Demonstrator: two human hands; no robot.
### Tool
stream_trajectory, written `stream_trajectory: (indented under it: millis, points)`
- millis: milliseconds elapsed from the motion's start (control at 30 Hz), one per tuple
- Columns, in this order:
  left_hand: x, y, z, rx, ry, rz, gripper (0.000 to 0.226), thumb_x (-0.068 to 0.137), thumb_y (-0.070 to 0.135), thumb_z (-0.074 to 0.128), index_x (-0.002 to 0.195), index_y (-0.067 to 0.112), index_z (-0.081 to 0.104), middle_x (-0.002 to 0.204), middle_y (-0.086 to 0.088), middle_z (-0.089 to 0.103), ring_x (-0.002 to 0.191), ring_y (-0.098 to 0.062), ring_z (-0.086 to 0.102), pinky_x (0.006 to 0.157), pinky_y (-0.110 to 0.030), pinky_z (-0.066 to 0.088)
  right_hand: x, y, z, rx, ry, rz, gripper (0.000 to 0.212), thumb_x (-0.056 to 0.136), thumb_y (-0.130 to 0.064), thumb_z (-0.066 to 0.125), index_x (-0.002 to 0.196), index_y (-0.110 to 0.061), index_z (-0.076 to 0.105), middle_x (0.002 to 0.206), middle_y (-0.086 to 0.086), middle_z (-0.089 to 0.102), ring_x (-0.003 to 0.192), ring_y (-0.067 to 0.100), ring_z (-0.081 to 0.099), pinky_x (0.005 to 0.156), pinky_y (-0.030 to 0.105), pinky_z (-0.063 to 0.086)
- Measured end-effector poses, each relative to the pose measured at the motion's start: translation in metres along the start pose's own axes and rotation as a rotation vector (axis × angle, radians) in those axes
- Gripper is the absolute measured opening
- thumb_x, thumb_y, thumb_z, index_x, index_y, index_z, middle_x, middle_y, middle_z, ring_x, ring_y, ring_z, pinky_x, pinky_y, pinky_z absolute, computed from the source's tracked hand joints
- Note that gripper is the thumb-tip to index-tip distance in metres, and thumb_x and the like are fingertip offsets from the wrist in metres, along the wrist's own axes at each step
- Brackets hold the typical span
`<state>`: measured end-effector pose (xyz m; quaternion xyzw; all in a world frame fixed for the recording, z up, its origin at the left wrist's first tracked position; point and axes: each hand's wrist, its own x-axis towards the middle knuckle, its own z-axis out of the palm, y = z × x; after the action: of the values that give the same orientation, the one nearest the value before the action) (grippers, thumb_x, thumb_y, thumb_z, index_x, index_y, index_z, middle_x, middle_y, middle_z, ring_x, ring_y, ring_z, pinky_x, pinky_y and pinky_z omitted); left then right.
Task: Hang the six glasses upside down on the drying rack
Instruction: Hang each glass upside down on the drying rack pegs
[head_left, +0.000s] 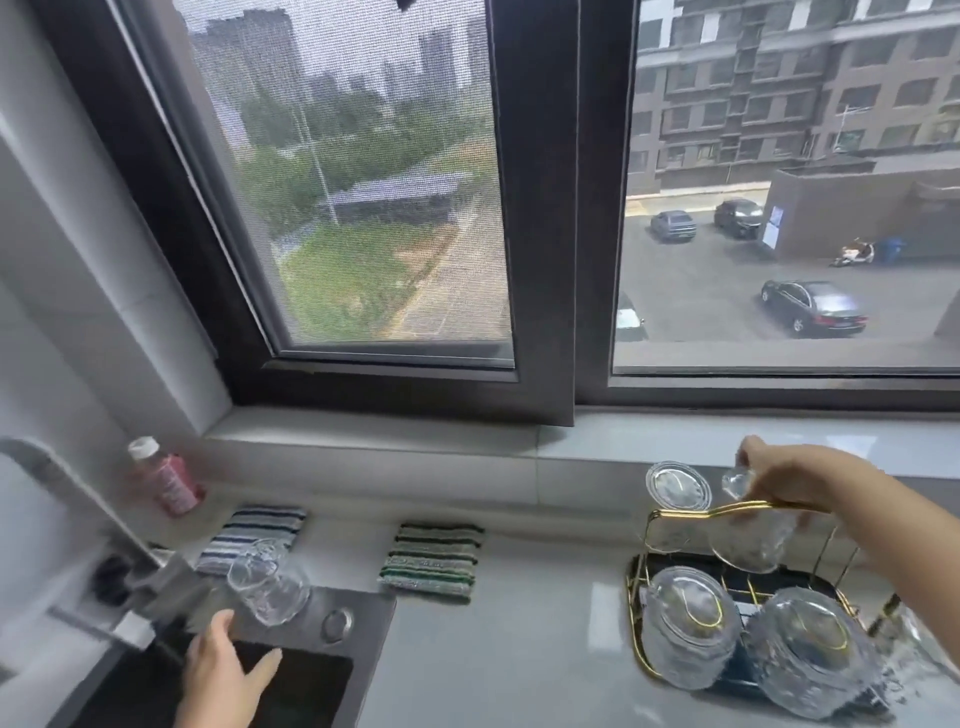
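Note:
A gold wire drying rack (691, 514) on a dark tray stands at the right of the counter. Three clear glasses hang upside down on it: one at the back left (678, 486), two at the front (688, 626) (813, 654). My right hand (789, 475) grips the base of another upside-down glass (748, 540) at the rack's back right prong. A clear glass (267, 584) lies tilted on the sink's rim at the left. My left hand (223, 670) is just below it with fingers spread, holding nothing.
A dark sink (311, 691) with a metal faucet (130, 561) fills the lower left. A pink bottle (169, 480) stands by the wall. Two striped cloths (254, 538) (431, 561) lie on the grey counter. A window sill runs behind.

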<state>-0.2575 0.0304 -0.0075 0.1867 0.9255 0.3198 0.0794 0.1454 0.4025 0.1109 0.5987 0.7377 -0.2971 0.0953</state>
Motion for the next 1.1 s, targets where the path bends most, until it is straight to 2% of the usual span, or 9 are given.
stream_trajectory:
  millis: [200,300,433,567,700,833,933,1000,1100]
  points:
    - [0.043,0.017,0.003,0.213,-0.107,0.067,0.097,0.071,0.025,0.077,0.140,-0.005,0.016,0.147,-0.028,0.026,0.135,-0.040,0.027,0.109,-0.049,0.029,0.023,0.017,0.002,-0.018,0.072,-0.036,0.053,0.066,-0.030,0.079,0.101,-0.003,0.050,0.089,0.012,0.058,0.075,0.025,0.059,0.051,0.035,0.056]
    - [0.059,0.023,0.005,0.306,-0.171,0.111,0.101,0.075,0.036,0.072,0.142,0.000,0.006,0.154,-0.022,0.010,0.140,-0.035,0.019,0.113,-0.044,0.026,0.031,0.031,0.000,-0.016,0.274,-0.103,0.059,0.063,-0.050,0.075,0.097,-0.005,0.060,0.104,0.019,0.065,0.078,0.024,0.054,0.071,0.035,0.047]
    - [0.084,0.023,0.008,0.309,-0.200,0.094,0.102,0.077,0.037,0.070,0.143,0.001,0.001,0.156,-0.020,0.004,0.143,-0.032,0.013,0.115,-0.042,0.024,0.018,0.050,0.005,0.357,0.443,-0.253,0.072,0.047,-0.065,0.068,0.102,-0.020,0.058,0.090,0.007,0.062,0.084,0.031,0.063,0.069,0.022,0.054]
    - [0.088,0.029,0.007,0.346,-0.201,0.084,0.093,0.080,0.032,0.068,0.143,0.000,0.008,0.152,-0.022,0.017,0.137,-0.035,0.029,0.110,-0.042,0.032,-0.027,0.040,0.012,0.430,0.566,-0.458,0.029,0.070,-0.050,0.063,0.096,-0.054,0.051,0.099,-0.033,0.056,0.092,-0.016,0.054,0.076,-0.004,0.043]
    - [0.066,0.055,-0.009,0.054,-0.124,0.184,0.078,0.072,0.006,0.076,0.134,-0.003,0.029,0.139,-0.028,0.036,0.125,-0.040,0.040,0.102,-0.047,0.036,-0.099,-0.012,0.039,0.562,0.651,-0.650,0.026,0.073,-0.036,0.056,0.096,-0.048,0.055,0.103,-0.015,0.057,0.092,-0.016,0.056,0.073,-0.006,0.042]
    - [-0.001,0.117,-0.039,-0.434,-0.303,0.389,0.070,0.067,0.018,0.081,0.121,0.033,0.040,0.126,0.007,0.050,0.107,-0.010,0.053,0.077,-0.024,0.045,-0.141,-0.071,0.078,0.594,0.431,-0.725,0.025,0.073,-0.042,0.047,0.098,-0.044,0.051,0.113,-0.006,0.059,0.099,-0.002,0.058,0.085,0.008,0.046]
    - [-0.079,0.173,-0.044,-0.715,-0.631,0.518,0.070,0.051,0.030,0.081,0.107,0.049,0.045,0.104,0.030,0.059,0.098,0.005,0.061,0.061,-0.015,0.055,-0.155,-0.106,0.104,0.931,-0.033,-0.612,0.046,0.075,-0.054,0.045,0.119,-0.041,0.041,0.133,-0.003,0.049,0.109,0.009,0.057,0.100,0.034,0.047]
    - [-0.122,0.198,-0.032,-0.817,-0.681,0.610,0.073,0.041,0.032,0.082,0.103,0.049,0.047,0.101,0.030,0.060,0.098,0.001,0.062,0.068,-0.017,0.055,-0.163,-0.109,0.107,1.251,-0.302,-0.625,0.045,0.082,-0.051,0.050,0.124,-0.034,0.046,0.130,0.002,0.056,0.113,0.021,0.058,0.094,0.041,0.052]
    - [-0.154,0.223,-0.013,-0.773,-0.679,0.730,0.100,0.036,0.045,0.084,0.119,0.053,0.029,0.120,0.030,0.049,0.115,0.008,0.049,0.095,-0.021,0.043,-0.176,-0.075,0.075,1.344,-0.165,-0.637,0.047,0.075,-0.045,0.056,0.118,-0.025,0.052,0.112,0.009,0.066,0.103,0.023,0.063,0.087,0.039,0.050]
